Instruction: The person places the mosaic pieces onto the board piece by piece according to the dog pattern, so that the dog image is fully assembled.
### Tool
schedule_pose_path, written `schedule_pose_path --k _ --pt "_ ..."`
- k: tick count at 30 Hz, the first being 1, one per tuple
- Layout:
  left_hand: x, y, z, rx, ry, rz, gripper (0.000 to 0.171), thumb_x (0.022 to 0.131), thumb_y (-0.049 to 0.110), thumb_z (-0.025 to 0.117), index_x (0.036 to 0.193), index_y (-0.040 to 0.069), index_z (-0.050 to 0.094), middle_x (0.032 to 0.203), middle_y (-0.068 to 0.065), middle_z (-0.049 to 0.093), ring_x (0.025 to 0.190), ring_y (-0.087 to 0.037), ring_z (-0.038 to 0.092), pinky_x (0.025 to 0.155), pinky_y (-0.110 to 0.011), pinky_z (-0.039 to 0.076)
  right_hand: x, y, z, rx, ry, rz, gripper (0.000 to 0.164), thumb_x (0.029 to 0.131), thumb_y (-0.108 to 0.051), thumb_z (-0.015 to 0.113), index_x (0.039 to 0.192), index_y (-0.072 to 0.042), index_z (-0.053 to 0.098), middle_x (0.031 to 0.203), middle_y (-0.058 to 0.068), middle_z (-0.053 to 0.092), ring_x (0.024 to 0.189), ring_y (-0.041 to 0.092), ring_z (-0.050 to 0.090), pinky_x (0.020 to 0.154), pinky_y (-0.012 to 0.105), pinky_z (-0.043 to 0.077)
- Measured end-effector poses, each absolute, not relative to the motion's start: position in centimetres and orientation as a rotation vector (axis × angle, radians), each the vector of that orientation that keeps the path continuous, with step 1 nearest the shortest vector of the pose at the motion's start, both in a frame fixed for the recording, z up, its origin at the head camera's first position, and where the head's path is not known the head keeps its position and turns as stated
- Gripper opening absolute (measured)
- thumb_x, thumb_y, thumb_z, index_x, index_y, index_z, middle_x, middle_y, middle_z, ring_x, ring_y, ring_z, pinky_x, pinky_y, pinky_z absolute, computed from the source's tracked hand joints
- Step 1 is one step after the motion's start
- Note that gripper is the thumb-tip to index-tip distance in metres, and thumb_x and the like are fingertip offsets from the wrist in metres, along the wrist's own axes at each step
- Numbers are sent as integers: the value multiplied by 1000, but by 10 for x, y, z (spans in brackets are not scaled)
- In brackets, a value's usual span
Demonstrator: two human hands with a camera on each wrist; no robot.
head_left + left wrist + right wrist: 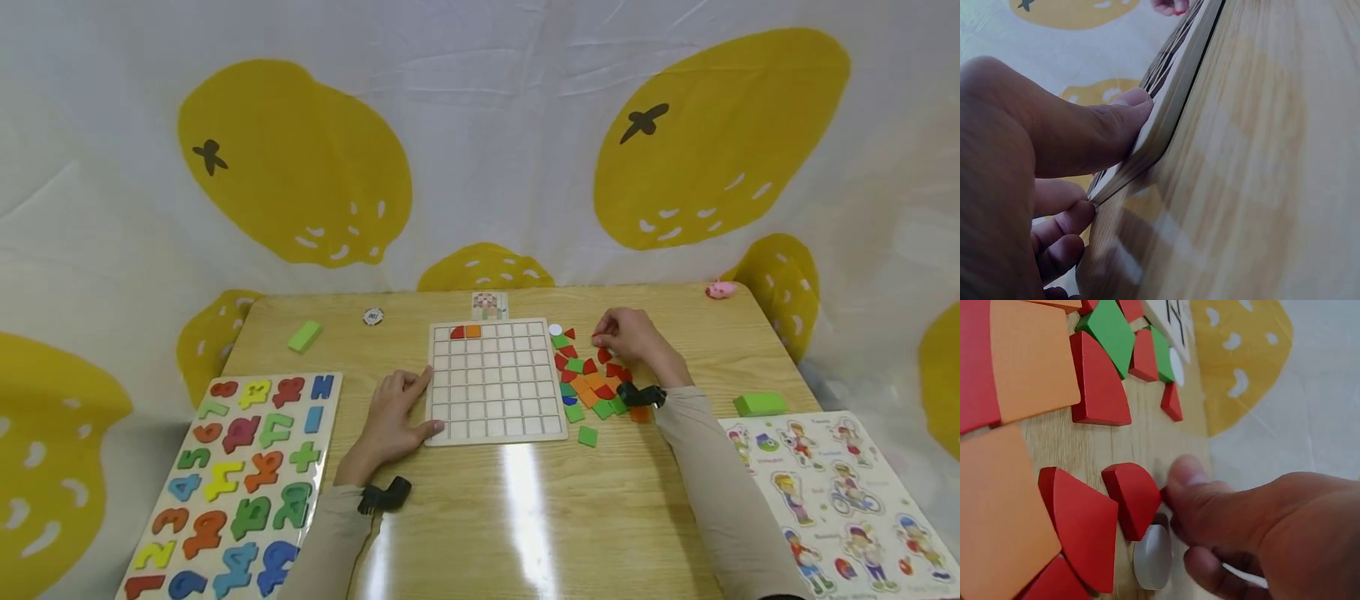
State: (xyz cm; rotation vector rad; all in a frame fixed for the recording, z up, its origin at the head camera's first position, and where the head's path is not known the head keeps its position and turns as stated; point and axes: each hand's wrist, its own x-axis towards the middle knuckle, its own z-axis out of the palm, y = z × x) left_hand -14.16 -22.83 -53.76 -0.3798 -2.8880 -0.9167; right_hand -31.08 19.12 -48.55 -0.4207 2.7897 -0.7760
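A wooden grid board (496, 383) lies mid-table, with a red quarter-circle piece (457, 332) and an orange square (473, 331) in its top row. My left hand (393, 421) rests at the board's near left corner. In the left wrist view its thumb (1107, 128) lies over the rim, with other fingers at the side edge. Beyond the loose pieces, my right hand (632, 335) pinches a small red piece (1165, 495), mostly hidden by the fingertips. Beside it in the right wrist view are a red rounded piece (1138, 497) and a white disc (1153, 557).
Loose red, green and orange pieces (587, 436) spread right of the board. A pattern card (490, 305) touches its far edge. A number puzzle (330, 433) lies left, a sports picture board (825, 500) right. Green blocks (305, 337), a round chip (372, 316) and a pink pig (721, 289) lie around.
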Motion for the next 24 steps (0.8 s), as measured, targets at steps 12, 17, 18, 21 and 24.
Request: schedule_pose_path --k 12,17,18,21,24 --pt "-144 -229 -542 -343 -2897 -911 92 77 42 80 154 18 36 121 -6 46 106 -23 39 96 -45 28 -314 94 -492 -380 2506 -1820 27 87 -25 76 107 -8 73 99 12 73 90 31 70 75 34 56" --pt "-144 -228 -544 -357 -2908 -908 92 78 44 79 154 19 35 121 -5 46 107 -22 40 97 -45 29 -309 50 -501 -355 2511 -1657 22 88 -19 76 109 -12 76 99 5 75 88 22 71 75 38 55" --pt "-144 -228 -544 -360 -2906 -909 92 78 44 79 154 18 35 121 -6 46 107 -22 40 97 -45 29 -308 45 -503 -378 2551 -1596 21 88 -19 75 108 -13 77 97 4 75 86 20 71 74 37 55" --pt "-145 -229 -543 -364 -2899 -909 92 78 44 79 154 17 36 121 -6 47 107 -23 40 97 -45 29 -306 35 -508 -440 2669 -1442 17 87 -21 76 103 -15 78 91 1 75 79 16 69 70 34 54" --pt "-145 -231 -541 -361 -2903 -899 91 78 44 79 154 17 36 121 -7 47 107 -23 40 97 -45 29 -305 29 -512 -489 2744 -1368 15 86 -24 78 98 -15 79 85 -1 75 72 13 67 65 33 52"
